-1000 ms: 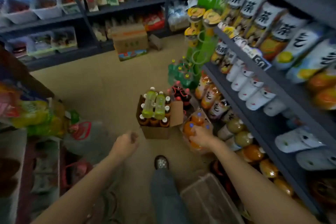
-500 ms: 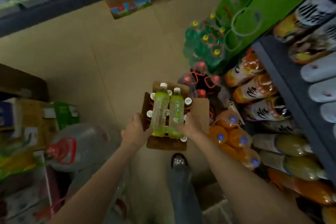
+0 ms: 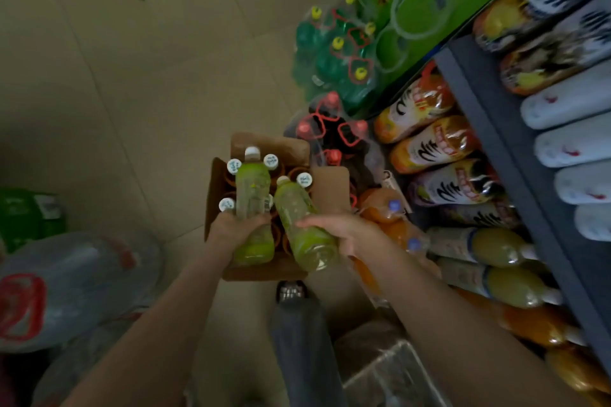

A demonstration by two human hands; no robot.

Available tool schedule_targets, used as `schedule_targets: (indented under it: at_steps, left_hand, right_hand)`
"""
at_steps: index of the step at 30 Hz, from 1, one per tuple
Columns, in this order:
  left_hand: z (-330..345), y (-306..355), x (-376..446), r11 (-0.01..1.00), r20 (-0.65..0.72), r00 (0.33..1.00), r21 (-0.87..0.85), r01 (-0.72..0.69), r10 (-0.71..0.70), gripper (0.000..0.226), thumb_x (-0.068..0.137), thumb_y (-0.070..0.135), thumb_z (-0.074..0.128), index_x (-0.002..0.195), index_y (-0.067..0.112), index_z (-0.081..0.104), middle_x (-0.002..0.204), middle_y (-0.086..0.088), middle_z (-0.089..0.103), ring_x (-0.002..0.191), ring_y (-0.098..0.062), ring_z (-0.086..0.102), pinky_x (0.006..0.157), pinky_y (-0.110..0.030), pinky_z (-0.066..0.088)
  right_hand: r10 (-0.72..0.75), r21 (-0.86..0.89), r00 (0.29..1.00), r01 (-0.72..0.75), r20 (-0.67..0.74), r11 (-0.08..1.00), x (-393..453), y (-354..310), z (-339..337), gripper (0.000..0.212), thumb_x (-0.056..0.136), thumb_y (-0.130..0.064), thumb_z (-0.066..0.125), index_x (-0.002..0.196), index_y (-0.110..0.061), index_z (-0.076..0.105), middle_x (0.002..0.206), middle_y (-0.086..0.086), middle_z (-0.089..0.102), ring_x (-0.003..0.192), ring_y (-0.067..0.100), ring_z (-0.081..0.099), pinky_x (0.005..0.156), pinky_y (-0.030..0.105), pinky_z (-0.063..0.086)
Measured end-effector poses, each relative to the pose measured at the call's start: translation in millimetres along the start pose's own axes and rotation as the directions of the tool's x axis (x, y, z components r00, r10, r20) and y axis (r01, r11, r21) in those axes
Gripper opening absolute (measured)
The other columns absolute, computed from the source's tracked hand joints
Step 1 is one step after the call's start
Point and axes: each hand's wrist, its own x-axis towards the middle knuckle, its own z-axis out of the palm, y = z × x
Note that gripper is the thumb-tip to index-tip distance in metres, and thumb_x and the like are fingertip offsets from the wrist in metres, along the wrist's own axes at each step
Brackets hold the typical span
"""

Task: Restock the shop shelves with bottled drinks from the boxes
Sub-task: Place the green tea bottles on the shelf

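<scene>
An open cardboard box (image 3: pixel 264 269) stands on the floor (image 3: pixel 132 92) close to the foot of the shelf (image 3: pixel 515 155), full of upright bottles showing only white caps. Two green drink bottles lie on top of those caps, likely because the box has no free slot. The left hand (image 3: pixel 231 228) has its fingers wrapped around the lower body of the left bottle (image 3: pixel 252 198), whose long axis runs straight away from the person, cap at the far end. The right hand (image 3: pixel 347 231) grips the right bottle (image 3: pixel 302 225) near its base; that bottle tilts, cap pointing away and leftward, base toward the shelf. Holding each low down probably leaves the capped ends free to slide in among the stocked drinks.
</scene>
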Motion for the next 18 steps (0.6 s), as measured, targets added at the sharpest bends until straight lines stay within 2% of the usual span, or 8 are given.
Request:
schedule_targets:
  at_steps: [2, 3, 7, 10, 13, 15, 17, 18]
  left_hand:
    - [-5, -3, -23, 0.96, 0.136, 0.99, -0.276, 0.058, -0.021, 0.05, 0.07, 0.035, 0.078, 0.107, 0.006, 0.062, 0.101, -0.009, 0.066, 0.084, -0.022, 0.064, 0.066, -0.03, 0.052]
    - [-9, -6, -39, 0.949, 0.205, 0.979, -0.308, 0.066, -0.002, 0.049, 0.068, 0.035, 0.08, 0.105, 0.007, 0.064, 0.099, -0.008, 0.068, 0.082, -0.021, 0.066, 0.064, -0.029, 0.053]
    - [-32, -18, -103, 0.948, 0.379, 0.911, -0.317, -0.034, 0.16, 0.081, 0.042, 0.055, 0.086, 0.108, 0.014, 0.065, 0.102, -0.006, 0.071, 0.094, -0.022, 0.068, 0.086, -0.04, 0.054]
    - [-54, -11, -166, 0.927, 0.429, 0.847, -0.331, -0.176, 0.314, 0.086, 0.043, 0.056, 0.085, 0.113, 0.011, 0.062, 0.106, -0.007, 0.07, 0.1, -0.023, 0.066, 0.092, -0.042, 0.051]
    - [-80, 1, -250, 0.867, 0.434, 0.762, -0.362, -0.341, 0.481, 0.056, 0.067, 0.04, 0.076, 0.112, 0.01, 0.062, 0.103, -0.006, 0.071, 0.095, -0.019, 0.067, 0.082, -0.031, 0.055]
    - [-97, 12, -316, 0.812, 0.439, 0.688, -0.39, -0.435, 0.579, 0.036, 0.081, 0.022, 0.063, 0.114, 0.007, 0.06, 0.104, -0.007, 0.07, 0.094, -0.018, 0.066, 0.084, -0.03, 0.054]
    - [-105, 32, -368, 0.761, 0.455, 0.611, -0.423, -0.492, 0.648, 0.03, 0.08, 0.016, 0.06, 0.109, 0.008, 0.061, 0.1, -0.007, 0.07, 0.089, -0.018, 0.068, 0.081, -0.03, 0.054]
    - [-106, 44, -396, 0.732, 0.455, 0.574, -0.431, -0.527, 0.681, 0.03, 0.078, 0.015, 0.06, 0.108, 0.008, 0.061, 0.098, -0.007, 0.071, 0.086, -0.017, 0.068, 0.077, -0.029, 0.055]
  right_hand:
    - [0.007, 0.074, 0.996, -0.013, 0.084, 0.997, -25, -1, -12, 0.034, 0.081, -0.017, 0.07, 0.11, -0.002, 0.059, 0.104, 0.017, 0.065, 0.081, 0.025, 0.064, 0.078, 0.04, 0.053]
    - [-0.015, 0.11, 0.994, 0.003, 0.112, 0.994, -40, 1, -16, 0.029, 0.083, -0.017, 0.067, 0.108, -0.004, 0.06, 0.103, 0.016, 0.065, 0.081, 0.024, 0.064, 0.08, 0.039, 0.052]
    - [-0.172, 0.329, 0.975, 0.119, 0.139, 0.937, -112, 19, -20, 0.029, 0.083, -0.015, 0.064, 0.11, -0.003, 0.062, 0.096, 0.013, 0.069, 0.078, 0.023, 0.069, 0.066, 0.033, 0.058]
    - [-0.346, 0.351, 0.924, 0.274, 0.162, 0.896, -184, 36, -24, 0.025, 0.078, -0.01, 0.06, 0.102, -0.002, 0.064, 0.094, 0.013, 0.071, 0.081, 0.022, 0.07, 0.068, 0.033, 0.058]
    - [-0.508, 0.373, 0.855, 0.44, 0.104, 0.817, -266, 58, -28, 0.036, 0.07, -0.005, 0.062, 0.106, -0.002, 0.061, 0.098, 0.013, 0.069, 0.085, 0.022, 0.069, 0.069, 0.034, 0.058]
    - [-0.619, 0.375, 0.784, 0.56, 0.047, 0.739, -332, 75, -25, 0.054, 0.063, -0.007, 0.075, 0.114, -0.003, 0.058, 0.104, 0.013, 0.068, 0.091, 0.024, 0.067, 0.073, 0.036, 0.057]
    - [-0.694, 0.366, 0.719, 0.651, -0.018, 0.665, -387, 89, -25, 0.08, 0.049, -0.008, 0.088, 0.121, -0.004, 0.056, 0.108, 0.014, 0.067, 0.095, 0.026, 0.066, 0.075, 0.037, 0.057]
    - [-0.733, 0.355, 0.679, 0.698, -0.052, 0.622, -419, 96, -27, 0.078, 0.052, -0.005, 0.085, 0.124, -0.005, 0.054, 0.108, 0.014, 0.067, 0.094, 0.025, 0.067, 0.074, 0.036, 0.057]
